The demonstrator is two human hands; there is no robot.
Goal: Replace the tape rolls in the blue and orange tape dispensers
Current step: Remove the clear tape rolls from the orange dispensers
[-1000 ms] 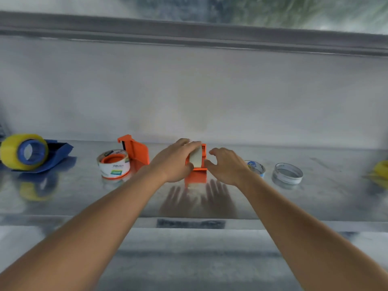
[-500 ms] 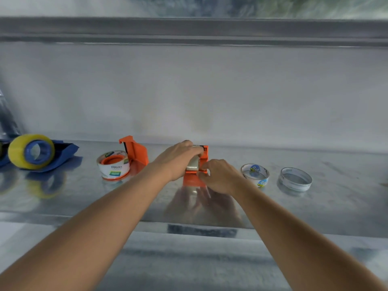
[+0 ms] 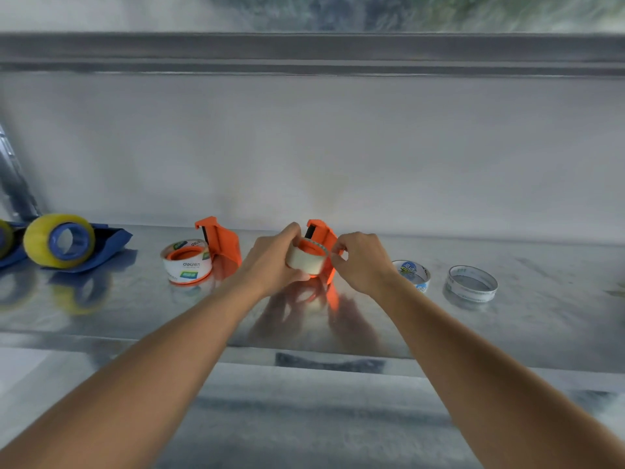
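An orange tape dispenser (image 3: 321, 233) stands at the middle of the metal shelf (image 3: 372, 326). A clear tape roll (image 3: 306, 258) sits on its orange hub. My left hand (image 3: 270, 262) grips that roll from the left, thumb under it. My right hand (image 3: 360, 262) pinches the roll's right edge with thumb and forefinger. A second orange dispenser (image 3: 220, 242) holds a white labelled tape roll (image 3: 187, 262) to the left. At the far left lies a blue dispenser (image 3: 101, 247) carrying a yellow tape roll (image 3: 59, 240).
Two thin, used-up tape cores lie to the right of my hands: one with a blue label (image 3: 414, 275), one plain white (image 3: 471, 284). A metal wall rises behind the shelf. The shelf's front edge runs below my forearms.
The orange dispenser has tipped so the clear roll on its hub faces up. My left hand now wraps the roll and my right hand has shifted to its right edge.
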